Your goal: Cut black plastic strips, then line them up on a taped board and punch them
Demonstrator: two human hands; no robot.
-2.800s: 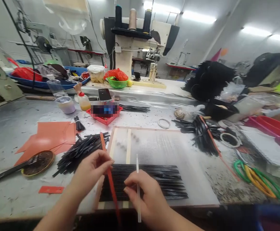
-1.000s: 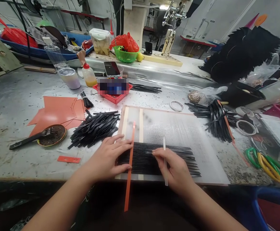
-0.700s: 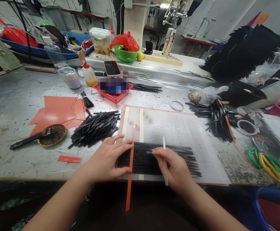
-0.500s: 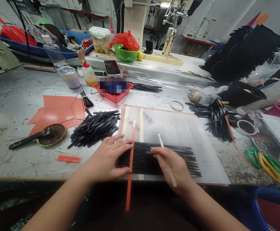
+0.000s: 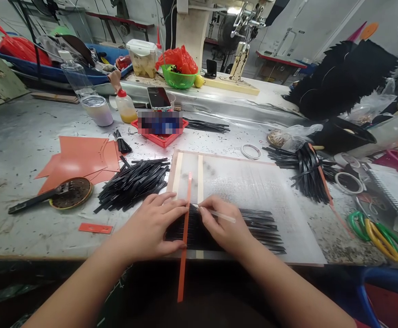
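My left hand (image 5: pixel 154 223) lies with fingers spread on the left part of a row of black strips (image 5: pixel 262 228), its fingertips against a long orange strip (image 5: pixel 184 255). That orange strip lies across the black ones and hangs past the table's front edge. In my right hand (image 5: pixel 224 228) is a thin white pen-like tool (image 5: pixel 224 217), pinched between thumb and fingers, its tip close to the orange strip's right edge. Beneath the strips is a pale board (image 5: pixel 247 182) with two cream tape bands (image 5: pixel 201 177).
Left of the board are a loose pile of black strips (image 5: pixel 134 184), orange sheets (image 5: pixel 83 155), a round tin (image 5: pixel 72 193) with a black-handled brush, and a small orange piece (image 5: pixel 95 228). A tape ring (image 5: pixel 251 151) lies behind; green-and-yellow-handled scissors (image 5: pixel 383 237) lie right.
My right hand has moved left with the white tool, now tilted flatter, its tip beside the orange strip. My left hand has stayed nearly in place.
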